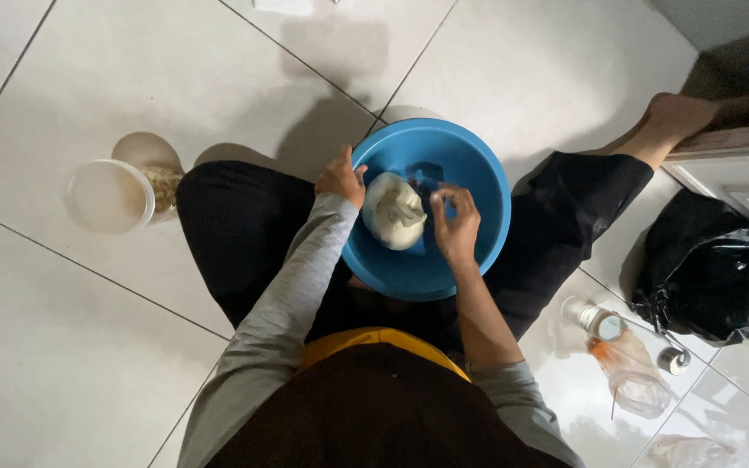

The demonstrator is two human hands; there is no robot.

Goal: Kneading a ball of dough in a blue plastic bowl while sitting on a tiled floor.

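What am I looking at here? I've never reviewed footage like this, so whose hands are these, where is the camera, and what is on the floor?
There is no machine: a person sits on a tiled floor, and a camera worn on their head looks straight down. A blue bowl rests between their legs, with a pale lump of dough inside. The left hand grips the bowl's rim beside the dough; the right hand hovers at the dough, fingers bent. To the left stands a clear plastic jar; to the right lie a black plastic bag and a small clear bottle.
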